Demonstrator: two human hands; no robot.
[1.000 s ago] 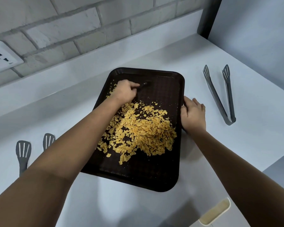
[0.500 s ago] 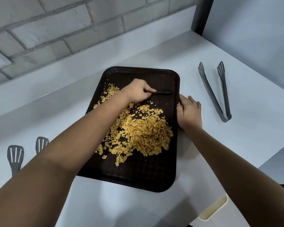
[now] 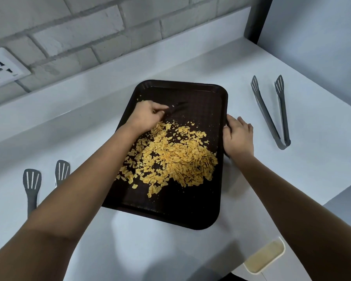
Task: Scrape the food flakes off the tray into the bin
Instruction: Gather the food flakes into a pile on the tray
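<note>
A dark brown tray lies on the white counter, holding a heap of yellow food flakes in its middle. My left hand grips a black scraper over the tray's far left part, its blurred end pointing right just above the heap. My right hand holds the tray's right rim, fingers curled over the edge. The bin is not in view.
Grey tongs lie on the counter to the right of the tray. A second pair of grey tongs lies at the left, partly behind my left arm. A wall socket sits at upper left. A cream handle shows below the counter edge.
My left hand with the scraper has swept back left across the tray's far end. Flakes from the far left corner now lie nearer the heap. My right hand stays on the rim.
</note>
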